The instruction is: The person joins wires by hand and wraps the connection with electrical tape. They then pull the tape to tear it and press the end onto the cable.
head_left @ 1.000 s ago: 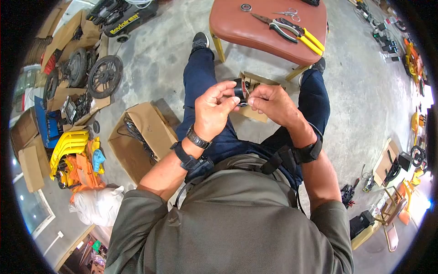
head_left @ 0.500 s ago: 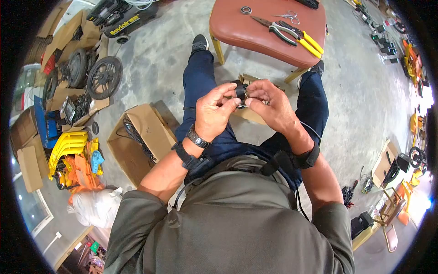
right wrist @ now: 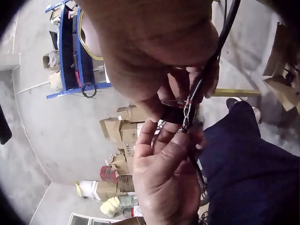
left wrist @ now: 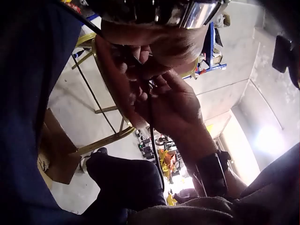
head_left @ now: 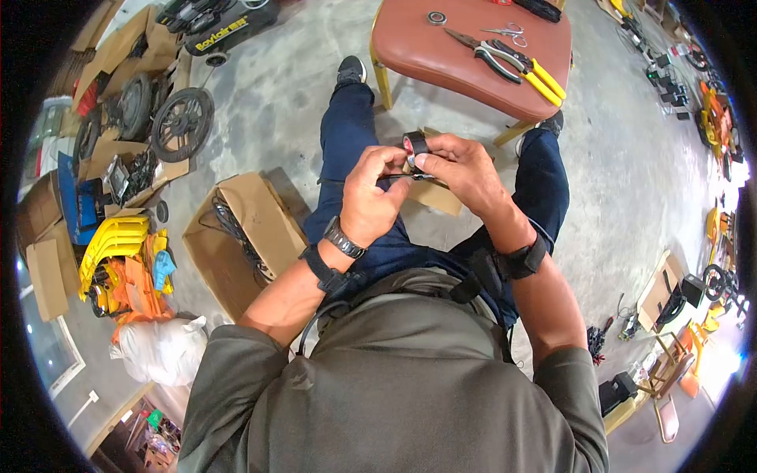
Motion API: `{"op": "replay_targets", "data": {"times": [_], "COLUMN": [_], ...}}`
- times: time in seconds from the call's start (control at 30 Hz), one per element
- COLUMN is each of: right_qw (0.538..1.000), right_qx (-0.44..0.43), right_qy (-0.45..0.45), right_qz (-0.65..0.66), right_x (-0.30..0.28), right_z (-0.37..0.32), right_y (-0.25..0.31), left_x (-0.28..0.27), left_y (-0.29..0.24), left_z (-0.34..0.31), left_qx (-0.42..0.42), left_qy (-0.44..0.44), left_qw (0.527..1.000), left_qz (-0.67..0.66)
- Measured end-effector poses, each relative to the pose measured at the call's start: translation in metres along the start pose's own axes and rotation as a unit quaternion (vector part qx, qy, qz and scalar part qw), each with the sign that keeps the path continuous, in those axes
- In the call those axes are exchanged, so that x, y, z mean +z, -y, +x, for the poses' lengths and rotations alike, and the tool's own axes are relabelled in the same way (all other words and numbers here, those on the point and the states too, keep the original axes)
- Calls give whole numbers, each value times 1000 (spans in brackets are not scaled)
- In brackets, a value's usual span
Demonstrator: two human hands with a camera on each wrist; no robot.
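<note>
Probably black tape (head_left: 415, 143) in curled right hand (head_left: 467, 172).

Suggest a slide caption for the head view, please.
Right hand holds black tape roll; left hand pinches a dark cable.

At 12 o'clock you have one left hand (head_left: 371, 193), one right hand (head_left: 471, 175), one black tape roll (head_left: 418, 142) and one bare twisted wire (right wrist: 187, 111). At 1 o'clock you have one padded stool (head_left: 410, 43) bearing two pliers (head_left: 547, 83), one pair of scissors (head_left: 505, 32) and one ring (head_left: 436, 23). At 11 o'clock stands one black machine (head_left: 248, 24).
</note>
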State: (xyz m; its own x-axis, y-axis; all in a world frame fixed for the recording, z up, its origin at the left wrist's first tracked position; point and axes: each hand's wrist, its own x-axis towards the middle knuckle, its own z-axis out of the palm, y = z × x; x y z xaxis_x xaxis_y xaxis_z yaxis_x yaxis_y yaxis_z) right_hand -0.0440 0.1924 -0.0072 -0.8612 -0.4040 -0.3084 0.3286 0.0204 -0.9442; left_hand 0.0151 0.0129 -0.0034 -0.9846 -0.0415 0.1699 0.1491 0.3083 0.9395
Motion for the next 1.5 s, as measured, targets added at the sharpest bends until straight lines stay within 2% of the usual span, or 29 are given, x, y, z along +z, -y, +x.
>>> {"op": "replay_targets", "data": {"times": [0.07, 0.17, 0.3, 0.47, 0.6, 1.0, 1.1, 1.2, 1.3, 1.37, 1.47, 1.5], "right_qw": [1000, 1000, 997, 999, 998, 997, 996, 974, 960, 963, 971, 973], "right_qx": [-18, -14, -10, -31, -50, -62, -86, -148, -166, -162, -146, -141], "right_qy": [-2, 3, 7, -11, -1, 16, 13, -6, -1, 12, 26, 31], "right_qz": [-10, 24, 72, 10, -46, 31, -13, -172, -225, -214, -186, -178], "right_x": [1, 0, 0, -4, -2, -1, -1, -1, 3, 3, 5, 6], "right_z": [1, 2, 2, 10, 9, 7, -1, -12, -31, -44, -64, -70], "right_y": [-2, -2, -2, -19, -12, -3, 5, 16, 31, 28, 25, 21], "left_x": [-6, -5, -6, -10, -11, -12, -10, -9, -9, -9, -3, -4], "left_y": [4, 0, 2, 3, 7, 12, 13, 10, 10, 15, 27, 25], "left_z": [-2, -4, -4, -2, -2, 0, 0, 2, 3, 3, -1, 0], "left_qx": [17, 13, 18, 13, 2, -83, -104, -120, -115, -96, -92, -121], "left_qy": [18, 1, 25, 65, 86, 122, 115, 112, 109, 107, 64, 66], "left_qw": [994, 994, 995, 994, 994, 988, 987, 986, 985, 987, 994, 990], "left_qz": [102, 109, 94, 92, 69, 48, 36, 42, 62, 74, 18, 3]}}
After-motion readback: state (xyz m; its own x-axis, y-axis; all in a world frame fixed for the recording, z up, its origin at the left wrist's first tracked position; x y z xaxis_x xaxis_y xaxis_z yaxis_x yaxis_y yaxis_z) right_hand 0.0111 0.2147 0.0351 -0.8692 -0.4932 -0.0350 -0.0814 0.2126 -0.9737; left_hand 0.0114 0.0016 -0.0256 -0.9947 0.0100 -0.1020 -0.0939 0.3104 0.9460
